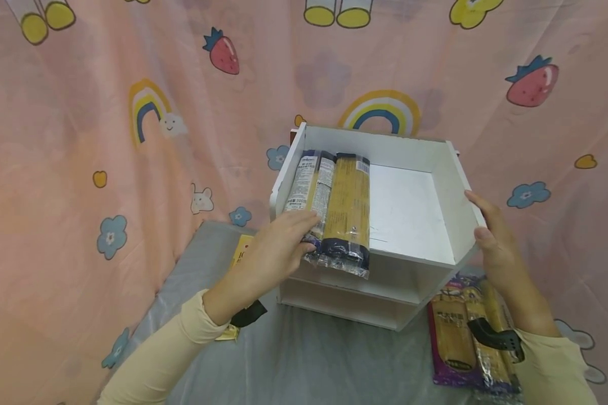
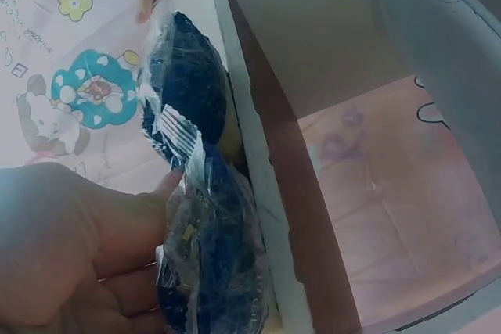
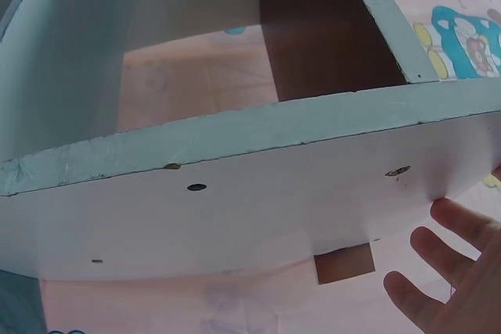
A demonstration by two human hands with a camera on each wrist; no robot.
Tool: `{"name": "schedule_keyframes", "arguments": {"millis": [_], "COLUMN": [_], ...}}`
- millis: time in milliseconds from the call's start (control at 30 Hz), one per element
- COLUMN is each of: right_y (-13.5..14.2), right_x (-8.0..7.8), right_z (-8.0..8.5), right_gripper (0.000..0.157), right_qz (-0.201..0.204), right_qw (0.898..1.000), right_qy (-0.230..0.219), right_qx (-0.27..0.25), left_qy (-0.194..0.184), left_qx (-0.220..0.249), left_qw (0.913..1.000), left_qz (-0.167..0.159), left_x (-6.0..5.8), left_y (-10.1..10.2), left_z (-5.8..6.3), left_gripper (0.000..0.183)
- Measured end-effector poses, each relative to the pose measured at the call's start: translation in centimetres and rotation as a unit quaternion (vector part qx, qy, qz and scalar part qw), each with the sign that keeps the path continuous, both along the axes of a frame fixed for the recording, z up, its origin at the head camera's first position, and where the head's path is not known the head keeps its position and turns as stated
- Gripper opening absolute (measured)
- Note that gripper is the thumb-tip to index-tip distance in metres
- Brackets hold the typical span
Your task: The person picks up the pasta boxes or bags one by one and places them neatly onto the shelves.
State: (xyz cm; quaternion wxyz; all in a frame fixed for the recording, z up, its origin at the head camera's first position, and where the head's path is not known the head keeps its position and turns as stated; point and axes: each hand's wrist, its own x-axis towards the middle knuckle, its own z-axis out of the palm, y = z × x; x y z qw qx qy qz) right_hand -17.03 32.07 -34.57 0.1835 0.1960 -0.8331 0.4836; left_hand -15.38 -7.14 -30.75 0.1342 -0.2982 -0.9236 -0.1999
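Note:
Two clear packs of dry noodles lie side by side on the top tray of a white shelf unit (image 1: pixel 410 216). The left pack (image 1: pixel 302 179) shows a printed white label; the right pack (image 1: pixel 348 197) shows yellow strands and a dark end. My left hand (image 1: pixel 273 239) rests over the near end of the left pack, fingers on its top and thumb at its front. In the left wrist view the dark crinkled pack ends (image 2: pixel 211 248) stick out past the shelf edge. My right hand (image 1: pixel 501 259) touches the unit's right side wall, fingers spread along its outer face.
More noodle packs (image 1: pixel 453 337) in purple and clear wrapping lie on the grey cloth (image 1: pixel 334 360), right of the unit. A yellow packet (image 1: pixel 240 247) is partly hidden behind my left arm. A pink patterned curtain (image 1: pixel 263 101) hangs close behind the unit.

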Motion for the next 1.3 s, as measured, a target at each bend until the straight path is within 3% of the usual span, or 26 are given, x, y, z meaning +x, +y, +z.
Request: {"name": "schedule_keyframes", "arguments": {"millis": [333,567,833,1100,1300], "right_y": [0.1,0.3,0.1,0.3,0.2], "right_x": [-0.1,0.2,0.2,-0.1,-0.2], "right_z": [0.1,0.1,0.2,-0.1,-0.2], "right_gripper": [0.059,0.057,0.058,0.062,0.062], "right_qz": [0.018,0.011,0.018,0.011,0.003], "right_qw": [0.999,1.0,0.999,1.0,1.0], "right_qy": [0.028,0.016,0.021,0.019,0.015], "right_qx": [0.018,0.021,0.018,0.008,0.009], "left_qy": [0.014,0.006,-0.009,0.008,0.002], "left_qx": [0.019,0.021,0.037,0.077,0.097], "left_qw": [0.9993,0.9992,0.9992,0.9968,0.9949], "left_qz": [0.028,0.034,0.011,-0.019,-0.029], "left_x": [-0.3,-0.4,-0.2,-0.1,0.0], "left_y": [0.6,0.9,0.0,-0.7,-1.2], "left_z": [-0.4,-0.3,0.0,0.8,0.5], "left_gripper": [0.047,0.046,0.054,0.053,0.053]}}
